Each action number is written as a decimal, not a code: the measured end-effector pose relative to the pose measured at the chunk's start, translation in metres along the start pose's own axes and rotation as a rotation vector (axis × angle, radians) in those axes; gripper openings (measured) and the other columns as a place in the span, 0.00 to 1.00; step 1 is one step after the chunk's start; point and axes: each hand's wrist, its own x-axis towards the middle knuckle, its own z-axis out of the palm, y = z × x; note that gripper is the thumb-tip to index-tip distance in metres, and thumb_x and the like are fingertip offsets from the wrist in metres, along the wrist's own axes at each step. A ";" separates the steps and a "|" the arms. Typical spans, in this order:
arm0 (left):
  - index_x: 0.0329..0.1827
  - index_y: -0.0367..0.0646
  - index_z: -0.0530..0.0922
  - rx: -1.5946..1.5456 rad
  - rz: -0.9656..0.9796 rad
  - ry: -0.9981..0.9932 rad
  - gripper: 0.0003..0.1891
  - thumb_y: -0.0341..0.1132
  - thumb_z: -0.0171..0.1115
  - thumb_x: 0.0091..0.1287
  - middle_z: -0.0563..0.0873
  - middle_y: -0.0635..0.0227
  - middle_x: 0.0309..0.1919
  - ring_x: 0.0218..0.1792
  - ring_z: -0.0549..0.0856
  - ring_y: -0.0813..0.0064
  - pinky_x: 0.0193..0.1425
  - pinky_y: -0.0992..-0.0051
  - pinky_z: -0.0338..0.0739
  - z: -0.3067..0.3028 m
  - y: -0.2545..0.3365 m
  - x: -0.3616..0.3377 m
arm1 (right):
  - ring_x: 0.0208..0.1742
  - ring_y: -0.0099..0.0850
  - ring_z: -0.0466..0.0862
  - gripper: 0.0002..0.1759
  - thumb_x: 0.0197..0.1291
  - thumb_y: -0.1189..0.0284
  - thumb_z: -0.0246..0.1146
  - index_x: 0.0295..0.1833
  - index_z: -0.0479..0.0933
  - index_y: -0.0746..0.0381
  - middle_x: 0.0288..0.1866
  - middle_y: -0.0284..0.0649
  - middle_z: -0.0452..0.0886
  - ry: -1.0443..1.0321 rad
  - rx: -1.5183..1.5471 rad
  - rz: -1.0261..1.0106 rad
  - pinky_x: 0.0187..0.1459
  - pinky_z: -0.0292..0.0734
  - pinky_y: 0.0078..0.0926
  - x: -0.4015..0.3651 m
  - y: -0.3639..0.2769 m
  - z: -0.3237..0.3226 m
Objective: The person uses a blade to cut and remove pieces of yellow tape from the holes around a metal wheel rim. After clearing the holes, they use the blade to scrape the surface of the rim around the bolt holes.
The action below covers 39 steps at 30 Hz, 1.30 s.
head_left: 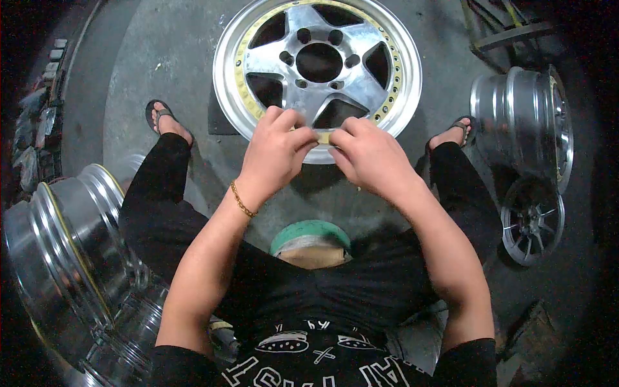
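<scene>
A polished metal wheel rim [303, 97] with a star-shaped, five-spoke face lies in front of me, face up. Yellow material that looks like masking tape runs round its face ring; bolt holes show through along the right side. At the rim's near edge, my left hand [276, 145] is closed in a pinch. Just across from it my right hand [371, 149] pinches too, fingertips close to the left ones. A short piece of yellow tape [324, 138] shows between both sets of fingertips. The fingers hide part of the near edge.
Several metal wheel barrels [77, 238] are stacked at left. At right a wide wheel [516, 116] stands on its side, with a dark multi-spoke wheel [532, 220] below it. A green-rimmed round seat [309, 231] is under me. A metal frame [512, 37] stands at upper right.
</scene>
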 end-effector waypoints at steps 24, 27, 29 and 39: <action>0.35 0.37 0.83 -0.121 -0.391 -0.040 0.05 0.30 0.64 0.63 0.82 0.53 0.33 0.41 0.80 0.49 0.48 0.55 0.75 0.082 -0.014 -0.037 | 0.42 0.38 0.84 0.05 0.55 0.72 0.62 0.36 0.77 0.61 0.35 0.39 0.80 -0.040 -0.207 -0.071 0.45 0.80 0.38 -0.025 0.008 0.074; 0.34 0.36 0.83 -0.127 -0.403 -0.046 0.06 0.31 0.63 0.64 0.82 0.53 0.33 0.40 0.79 0.49 0.48 0.55 0.74 0.084 -0.014 -0.036 | 0.42 0.38 0.83 0.05 0.56 0.72 0.61 0.36 0.77 0.61 0.36 0.39 0.80 -0.029 -0.183 -0.076 0.46 0.80 0.38 -0.024 0.008 0.074; 0.36 0.37 0.83 -0.119 -0.414 -0.069 0.06 0.31 0.64 0.64 0.82 0.53 0.33 0.41 0.79 0.49 0.48 0.55 0.74 0.085 -0.016 -0.037 | 0.43 0.37 0.83 0.05 0.57 0.71 0.61 0.36 0.78 0.61 0.36 0.38 0.80 -0.054 -0.199 -0.076 0.46 0.80 0.36 -0.023 0.009 0.076; 0.34 0.37 0.83 -0.081 -0.386 -0.052 0.06 0.31 0.64 0.65 0.82 0.55 0.34 0.40 0.80 0.51 0.48 0.56 0.75 0.086 -0.013 -0.036 | 0.44 0.37 0.84 0.06 0.58 0.72 0.60 0.36 0.80 0.61 0.37 0.39 0.82 -0.057 -0.147 -0.068 0.47 0.82 0.37 -0.022 0.014 0.082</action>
